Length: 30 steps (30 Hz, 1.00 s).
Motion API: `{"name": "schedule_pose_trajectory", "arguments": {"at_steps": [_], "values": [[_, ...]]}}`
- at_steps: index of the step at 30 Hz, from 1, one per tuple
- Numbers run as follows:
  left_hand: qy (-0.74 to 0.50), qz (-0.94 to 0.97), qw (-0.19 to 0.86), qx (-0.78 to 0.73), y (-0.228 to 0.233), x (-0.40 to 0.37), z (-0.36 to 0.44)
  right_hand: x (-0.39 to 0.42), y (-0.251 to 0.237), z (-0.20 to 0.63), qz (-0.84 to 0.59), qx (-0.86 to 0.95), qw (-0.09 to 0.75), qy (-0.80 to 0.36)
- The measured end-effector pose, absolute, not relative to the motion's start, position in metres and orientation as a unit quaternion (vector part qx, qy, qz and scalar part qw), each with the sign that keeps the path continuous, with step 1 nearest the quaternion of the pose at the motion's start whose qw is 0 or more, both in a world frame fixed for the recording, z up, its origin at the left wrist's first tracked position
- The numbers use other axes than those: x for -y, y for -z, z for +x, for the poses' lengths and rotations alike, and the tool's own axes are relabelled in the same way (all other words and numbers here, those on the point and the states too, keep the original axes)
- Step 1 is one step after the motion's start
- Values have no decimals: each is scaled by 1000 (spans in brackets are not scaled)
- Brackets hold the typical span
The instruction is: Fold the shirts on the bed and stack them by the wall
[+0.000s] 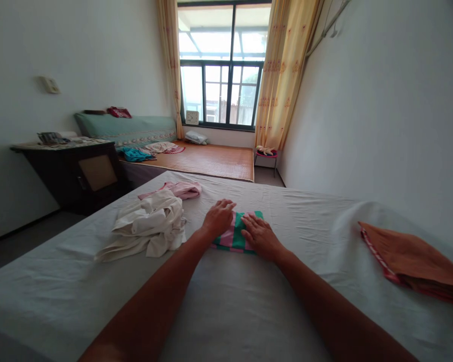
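A folded green-and-pink striped cloth [238,232] lies on the white sheet in front of me; its exact kind is hard to tell. My left hand [219,217] rests over its left side, palm down, with the fingers loosely bent and the thumb apart. My right hand [263,236] lies flat on the right side, fingers stretched across the stripes. Both hands touch the cloth from above, covering parts of its edges. To the left, a crumpled white garment [151,221] is heaped beside a pink garment [184,189].
A folded orange-brown cloth [419,256] with red trim lies at the right. Beyond the sheeted surface [234,301] stands a bed with a brown mat [215,160]. A dark cabinet [68,176] is at the left, and a small stool [266,152] stands below the curtain.
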State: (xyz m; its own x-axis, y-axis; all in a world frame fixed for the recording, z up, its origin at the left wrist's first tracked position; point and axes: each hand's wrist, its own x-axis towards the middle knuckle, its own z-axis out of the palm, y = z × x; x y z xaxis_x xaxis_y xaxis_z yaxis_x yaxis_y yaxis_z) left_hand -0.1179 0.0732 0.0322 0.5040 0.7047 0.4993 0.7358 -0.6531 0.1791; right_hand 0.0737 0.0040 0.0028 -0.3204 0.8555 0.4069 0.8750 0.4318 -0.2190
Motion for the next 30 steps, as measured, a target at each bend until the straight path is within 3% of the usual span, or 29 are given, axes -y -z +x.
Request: {"name": "schedule_pose_trajectory", "arguments": {"at_steps": [4,8,11,16,19,26,30], "values": [[159,-893,-8,421,-6,-69,-100,-9,15,81,-560,809,176,18],[132,-851,-30,507,4,-75,-105,-18,23,104,-626,753,203,-2],[159,-839,-22,521,4,-80,-110,-22,23,114,-667,689,281,-36],[198,-851,-24,485,5,-80,-114,-22,17,108,-638,576,458,-226],[223,-861,-25,456,5,-79,-115,-17,7,102,-629,484,516,-321],[232,-868,-24,438,7,-81,-117,-5,-8,89,-565,416,471,-536],[243,-876,-46,414,2,-80,-117,-3,-16,86,-533,407,494,-553]]}}
